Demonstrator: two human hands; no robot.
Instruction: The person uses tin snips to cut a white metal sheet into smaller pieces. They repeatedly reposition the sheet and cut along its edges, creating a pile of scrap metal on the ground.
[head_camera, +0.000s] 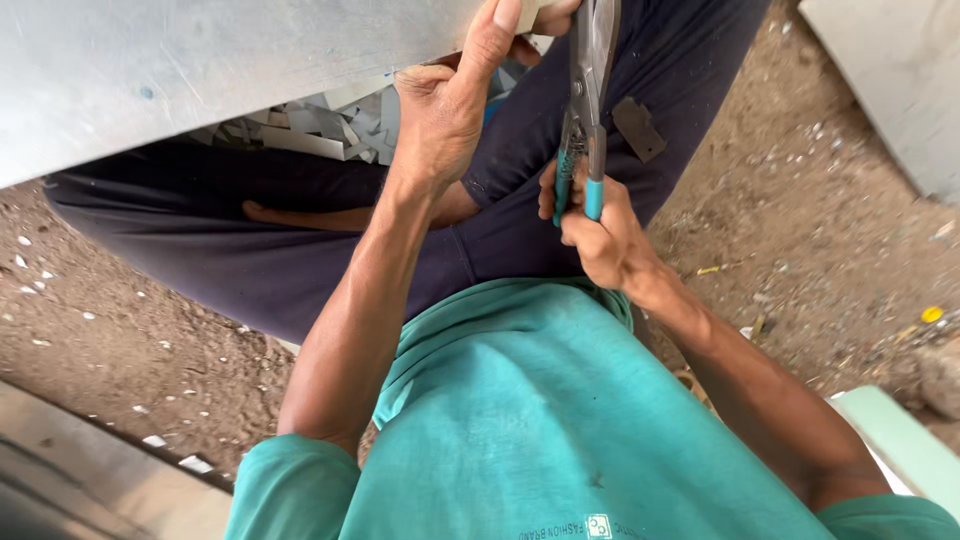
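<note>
A large grey metal sheet fills the upper left of the head view. My left hand grips its right edge, thumb on top and fingers under it. My right hand is closed around the teal handles of metal snips, whose steel blades point up toward the sheet's edge at the top of the frame. The blade tips are cut off by the frame. I sit cross-legged in dark trousers and a green shirt, with the snips held above my right thigh.
Small white offcuts lie piled under the sheet by my legs, and more scraps dot the dirt ground at left. A pale slab stands at top right, a light green board at right, a grey panel at bottom left.
</note>
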